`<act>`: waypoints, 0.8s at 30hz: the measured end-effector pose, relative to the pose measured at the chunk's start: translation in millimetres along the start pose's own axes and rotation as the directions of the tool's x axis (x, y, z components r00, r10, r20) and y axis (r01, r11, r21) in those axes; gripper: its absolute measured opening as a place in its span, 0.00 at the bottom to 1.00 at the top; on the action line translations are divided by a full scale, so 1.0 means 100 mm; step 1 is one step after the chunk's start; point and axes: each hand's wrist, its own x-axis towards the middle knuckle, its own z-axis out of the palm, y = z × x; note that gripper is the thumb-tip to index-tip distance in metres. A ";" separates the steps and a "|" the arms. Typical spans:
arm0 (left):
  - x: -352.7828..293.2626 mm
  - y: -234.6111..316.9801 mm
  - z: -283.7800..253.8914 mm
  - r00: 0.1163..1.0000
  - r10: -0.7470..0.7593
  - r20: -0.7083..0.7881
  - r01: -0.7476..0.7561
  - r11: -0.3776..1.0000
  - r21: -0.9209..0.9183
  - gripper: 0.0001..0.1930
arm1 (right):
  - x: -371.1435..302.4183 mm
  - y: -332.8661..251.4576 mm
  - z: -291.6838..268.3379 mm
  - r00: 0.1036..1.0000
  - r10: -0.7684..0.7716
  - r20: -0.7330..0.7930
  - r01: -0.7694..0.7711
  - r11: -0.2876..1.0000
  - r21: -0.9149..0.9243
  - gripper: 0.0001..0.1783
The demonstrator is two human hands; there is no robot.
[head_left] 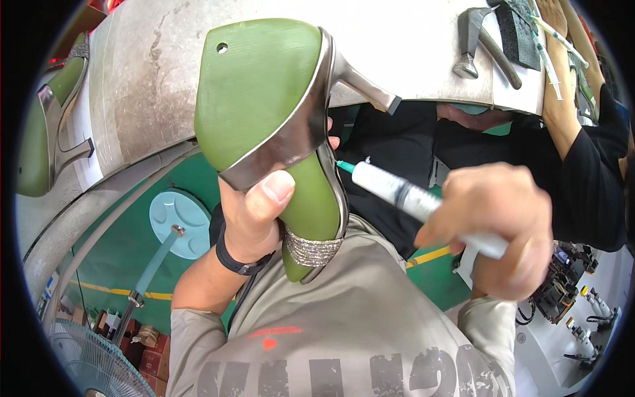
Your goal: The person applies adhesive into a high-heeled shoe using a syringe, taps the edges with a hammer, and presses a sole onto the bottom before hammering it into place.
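A high-heeled sandal (283,151) with a bronze strap and heel is fitted on a green shoe last (261,86). My left hand (254,212) is closed around it, thumb pressed over the strap's lower edge, with most of the other fingers hidden behind. A glittering band crosses the toe end, which points down toward my shirt. In my closed right hand (496,228), blurred by motion, is a syringe (397,190) with a green tip. That tip sits at or very close to the edge of the sole; contact cannot be made out.
Another sandal on a green last (46,135) stands at the far left of the pale worktable (159,73). A hammer (471,43) lies near a dark block (519,33) and syringes at the right. Beside these are a co-worker's bare arms (562,112). A blue stool (180,221) and fan (99,360) are lower left.
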 end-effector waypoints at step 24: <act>-0.20 0.10 0.23 0.994 0.017 0.111 0.005 0.982 -0.189 0.49 | 0.05 0.50 -1.59 0.573 0.192 -0.797 -0.130 0.981 0.143 0.34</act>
